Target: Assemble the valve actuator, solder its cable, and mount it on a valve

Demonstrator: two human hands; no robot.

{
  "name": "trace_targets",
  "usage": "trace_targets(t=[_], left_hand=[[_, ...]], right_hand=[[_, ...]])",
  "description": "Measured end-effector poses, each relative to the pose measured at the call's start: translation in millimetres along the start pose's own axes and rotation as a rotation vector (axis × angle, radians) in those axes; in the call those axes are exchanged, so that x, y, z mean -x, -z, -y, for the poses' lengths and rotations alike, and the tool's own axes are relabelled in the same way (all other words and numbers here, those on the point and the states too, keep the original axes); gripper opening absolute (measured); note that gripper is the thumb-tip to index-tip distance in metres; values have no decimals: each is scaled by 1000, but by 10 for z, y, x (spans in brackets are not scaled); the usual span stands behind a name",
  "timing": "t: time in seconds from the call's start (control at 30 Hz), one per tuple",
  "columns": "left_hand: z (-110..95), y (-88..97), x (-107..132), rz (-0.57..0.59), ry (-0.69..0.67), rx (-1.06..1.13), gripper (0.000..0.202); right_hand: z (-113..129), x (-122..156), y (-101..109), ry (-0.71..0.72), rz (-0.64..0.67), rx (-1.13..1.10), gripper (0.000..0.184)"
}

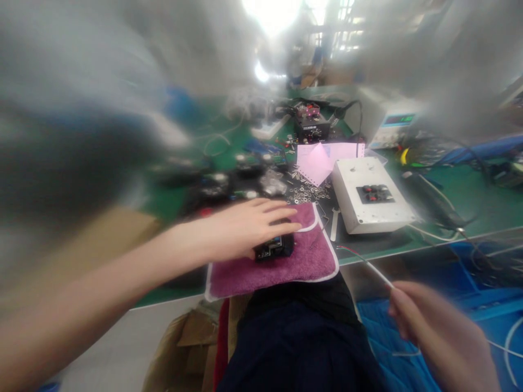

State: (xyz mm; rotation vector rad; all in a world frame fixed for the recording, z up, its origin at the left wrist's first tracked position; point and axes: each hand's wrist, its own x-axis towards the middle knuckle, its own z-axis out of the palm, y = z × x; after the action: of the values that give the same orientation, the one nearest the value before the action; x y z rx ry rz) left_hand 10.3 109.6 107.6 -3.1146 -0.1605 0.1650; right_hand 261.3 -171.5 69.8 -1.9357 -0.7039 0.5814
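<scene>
Left hand: one, palm down over the single black gadget, fingers straight and touching it; whether it grips or merely rests there, I cannot tell.
Right hand: one, blurred, out past the front edge, pinching a single white cable between thumb and fingers.
Cable tip: thin bare-ended wires, one clearly red, pointing at the cloth's right side; the exact number is too small to count.
Black gadget: partly covered by the hand, on the one purple cloth.
Cloth: white-trimmed, one far corner folded over, lying at the front edge of the workbench and slightly overhanging it.
Wrench: one, flat, between the cloth and the white box.
White box: one, near the front edge, right of the cloth; two small switches on top and a cluster of black and red knobs, roughly six.
Small metal parts: dozens of nuts and screws, too many to count, beyond the cloth.
Pink paper: at least one sheet, behind the white box.
Power supply: one, lit display, toward the back edge.
</scene>
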Motion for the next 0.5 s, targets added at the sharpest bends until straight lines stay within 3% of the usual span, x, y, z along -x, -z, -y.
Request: trace_targets(t=[0.13,0.2,0.3,0.4,0.5], left_hand=[[11,-49,51,-61,-70,-81,66],[46,-105,72,-78,-124,-84,60],[103,-170,91,-134,-123,-3,69],[41,-170,107,-294,71,186,82],[-230,-155,123,-507,387,461,82]], right_hand=[[-10,-13,-46,13,-15,19,25],[9,-12,-77,16,-13,12,23],[57,9,-114,7,-19,6,24],[100,55,-112,21,-51,-75,23],[119,116,-97,129,-61,-159,16]])
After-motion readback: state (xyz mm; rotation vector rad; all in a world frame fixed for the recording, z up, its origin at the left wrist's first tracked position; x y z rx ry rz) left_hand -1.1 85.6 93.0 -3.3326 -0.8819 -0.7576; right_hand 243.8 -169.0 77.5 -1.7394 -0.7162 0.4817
